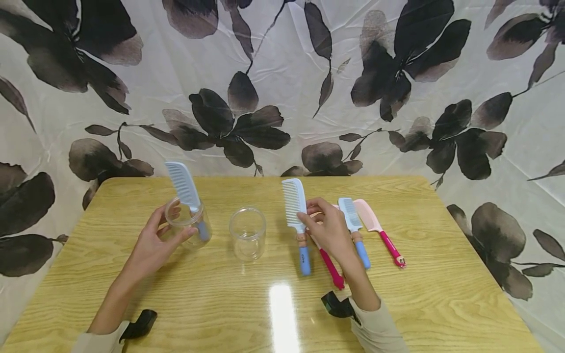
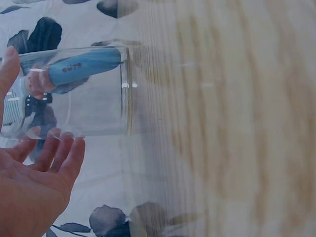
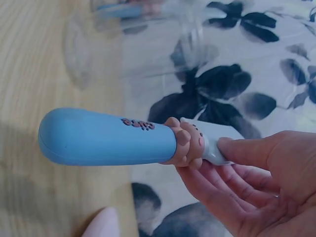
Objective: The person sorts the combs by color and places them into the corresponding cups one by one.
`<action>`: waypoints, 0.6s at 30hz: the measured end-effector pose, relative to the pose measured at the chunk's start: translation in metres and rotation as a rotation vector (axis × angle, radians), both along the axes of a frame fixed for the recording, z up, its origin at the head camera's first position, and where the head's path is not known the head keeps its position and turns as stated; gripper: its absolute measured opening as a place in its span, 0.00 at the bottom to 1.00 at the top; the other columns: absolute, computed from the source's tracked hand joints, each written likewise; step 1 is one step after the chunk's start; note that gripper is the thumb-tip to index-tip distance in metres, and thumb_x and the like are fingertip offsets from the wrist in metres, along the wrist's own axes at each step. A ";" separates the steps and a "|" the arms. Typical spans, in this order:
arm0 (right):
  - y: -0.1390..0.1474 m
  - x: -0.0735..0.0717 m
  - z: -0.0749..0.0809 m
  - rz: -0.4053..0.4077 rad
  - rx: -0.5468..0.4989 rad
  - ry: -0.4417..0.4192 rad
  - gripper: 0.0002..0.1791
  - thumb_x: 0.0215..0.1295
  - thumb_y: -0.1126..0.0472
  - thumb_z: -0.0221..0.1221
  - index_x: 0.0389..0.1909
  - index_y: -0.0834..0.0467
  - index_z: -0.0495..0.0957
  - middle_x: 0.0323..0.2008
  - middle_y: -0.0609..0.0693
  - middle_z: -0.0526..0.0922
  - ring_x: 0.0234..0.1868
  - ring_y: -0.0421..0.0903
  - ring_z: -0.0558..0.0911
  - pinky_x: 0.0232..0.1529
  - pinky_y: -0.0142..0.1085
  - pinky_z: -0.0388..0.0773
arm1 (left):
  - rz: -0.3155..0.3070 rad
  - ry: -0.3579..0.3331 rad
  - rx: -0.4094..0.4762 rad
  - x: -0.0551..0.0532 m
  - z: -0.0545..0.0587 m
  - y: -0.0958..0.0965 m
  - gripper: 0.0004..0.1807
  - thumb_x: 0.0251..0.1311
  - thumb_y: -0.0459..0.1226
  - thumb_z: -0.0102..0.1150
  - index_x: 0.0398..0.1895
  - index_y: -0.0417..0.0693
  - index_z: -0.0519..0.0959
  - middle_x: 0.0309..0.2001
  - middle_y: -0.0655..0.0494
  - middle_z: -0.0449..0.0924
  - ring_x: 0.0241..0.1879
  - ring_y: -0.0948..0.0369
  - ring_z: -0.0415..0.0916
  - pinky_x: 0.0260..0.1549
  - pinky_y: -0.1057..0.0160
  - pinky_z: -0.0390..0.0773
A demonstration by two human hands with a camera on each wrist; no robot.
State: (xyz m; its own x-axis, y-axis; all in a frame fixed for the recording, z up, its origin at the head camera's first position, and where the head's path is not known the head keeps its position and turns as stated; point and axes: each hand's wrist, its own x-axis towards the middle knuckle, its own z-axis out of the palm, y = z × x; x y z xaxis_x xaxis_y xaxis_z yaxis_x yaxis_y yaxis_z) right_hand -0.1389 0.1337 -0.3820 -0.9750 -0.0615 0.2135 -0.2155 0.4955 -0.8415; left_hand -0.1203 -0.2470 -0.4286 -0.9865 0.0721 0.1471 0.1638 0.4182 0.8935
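Presently I see a pale-blue comb; fine teeth, moulded brown collar, smooth rounded handle; right hand pinches it; left hand's fingers grip a clear cylindrical jar

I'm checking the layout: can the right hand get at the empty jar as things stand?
Probably yes: only bare table shows between the blue comb in the right hand and the empty jar, though that comb may hinder grasping.

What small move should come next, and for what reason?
Probably the right hand should carry its blue comb toward the glass jar, since the left hand holds that jar, and a similar comb already leans inside, with room beside it.
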 end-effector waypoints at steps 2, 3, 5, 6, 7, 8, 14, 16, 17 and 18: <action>-0.002 0.003 0.005 0.017 -0.018 0.000 0.13 0.66 0.64 0.70 0.48 0.64 0.82 0.37 0.55 0.85 0.34 0.50 0.87 0.34 0.35 0.85 | 0.000 -0.004 0.001 0.000 0.000 0.000 0.45 0.68 0.40 0.67 0.82 0.49 0.53 0.73 0.42 0.59 0.68 0.43 0.60 0.54 0.86 0.63; -0.004 0.005 0.008 0.030 -0.027 0.000 0.13 0.66 0.64 0.69 0.48 0.64 0.82 0.37 0.55 0.85 0.34 0.50 0.87 0.33 0.35 0.85 | -0.001 -0.005 0.003 0.000 -0.001 0.000 0.45 0.68 0.40 0.67 0.82 0.49 0.53 0.73 0.42 0.59 0.69 0.43 0.60 0.54 0.86 0.63; -0.006 0.008 0.013 0.055 -0.049 -0.004 0.14 0.66 0.64 0.69 0.50 0.64 0.81 0.38 0.56 0.85 0.34 0.50 0.87 0.32 0.35 0.86 | -0.001 -0.007 0.004 0.000 -0.001 0.000 0.45 0.68 0.40 0.67 0.82 0.50 0.53 0.73 0.42 0.59 0.69 0.43 0.60 0.54 0.86 0.64; -0.007 0.009 0.016 0.066 -0.064 -0.008 0.14 0.66 0.65 0.69 0.50 0.64 0.81 0.38 0.57 0.85 0.35 0.51 0.87 0.31 0.36 0.87 | -0.001 -0.005 0.004 0.000 -0.001 0.000 0.45 0.68 0.40 0.67 0.82 0.50 0.53 0.73 0.42 0.59 0.69 0.43 0.60 0.55 0.86 0.64; -0.009 0.011 0.018 0.077 -0.077 -0.010 0.15 0.66 0.65 0.69 0.51 0.65 0.81 0.38 0.57 0.85 0.35 0.51 0.87 0.31 0.38 0.87 | -0.001 -0.004 0.005 0.000 -0.002 0.000 0.44 0.69 0.40 0.67 0.82 0.49 0.53 0.73 0.41 0.59 0.68 0.44 0.60 0.55 0.86 0.64; -0.010 0.013 0.021 0.086 -0.085 -0.012 0.15 0.66 0.65 0.69 0.51 0.65 0.81 0.39 0.57 0.85 0.35 0.51 0.87 0.31 0.38 0.87 | -0.001 -0.001 0.005 0.000 -0.002 0.000 0.44 0.68 0.40 0.67 0.82 0.49 0.54 0.73 0.42 0.59 0.68 0.44 0.60 0.55 0.86 0.64; -0.018 0.020 0.031 0.131 -0.116 -0.014 0.15 0.66 0.64 0.70 0.50 0.64 0.82 0.39 0.57 0.86 0.34 0.50 0.88 0.31 0.36 0.87 | -0.002 0.020 0.007 -0.001 -0.003 0.000 0.43 0.68 0.38 0.67 0.81 0.45 0.55 0.72 0.40 0.59 0.68 0.43 0.60 0.56 0.85 0.65; -0.021 0.021 0.033 0.148 -0.130 -0.013 0.14 0.66 0.65 0.70 0.50 0.64 0.81 0.38 0.57 0.86 0.33 0.50 0.87 0.31 0.36 0.87 | 0.000 0.026 0.006 -0.002 -0.004 0.000 0.43 0.68 0.38 0.67 0.81 0.44 0.55 0.72 0.39 0.60 0.68 0.42 0.60 0.56 0.85 0.65; -0.022 0.021 0.033 0.155 -0.136 -0.011 0.14 0.66 0.66 0.69 0.50 0.64 0.81 0.38 0.57 0.86 0.33 0.49 0.87 0.31 0.36 0.87 | 0.001 0.027 0.005 -0.002 -0.004 0.000 0.43 0.68 0.38 0.67 0.81 0.44 0.54 0.72 0.39 0.59 0.69 0.41 0.60 0.56 0.85 0.65; -0.024 0.022 0.034 0.163 -0.143 -0.011 0.14 0.66 0.66 0.69 0.50 0.64 0.81 0.38 0.57 0.86 0.33 0.49 0.87 0.31 0.36 0.87 | 0.002 0.027 0.003 -0.002 -0.003 0.000 0.43 0.68 0.38 0.67 0.81 0.44 0.54 0.73 0.39 0.59 0.69 0.41 0.60 0.56 0.85 0.64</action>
State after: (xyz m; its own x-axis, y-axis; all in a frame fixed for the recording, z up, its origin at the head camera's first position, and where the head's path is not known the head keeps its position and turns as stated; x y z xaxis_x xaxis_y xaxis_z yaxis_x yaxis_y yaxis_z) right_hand -0.1171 0.1097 -0.3479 -0.9570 -0.1881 0.2207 -0.2733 0.3304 -0.9034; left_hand -0.1223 -0.2472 -0.4320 -0.9823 0.0699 0.1737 0.1870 0.4155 0.8902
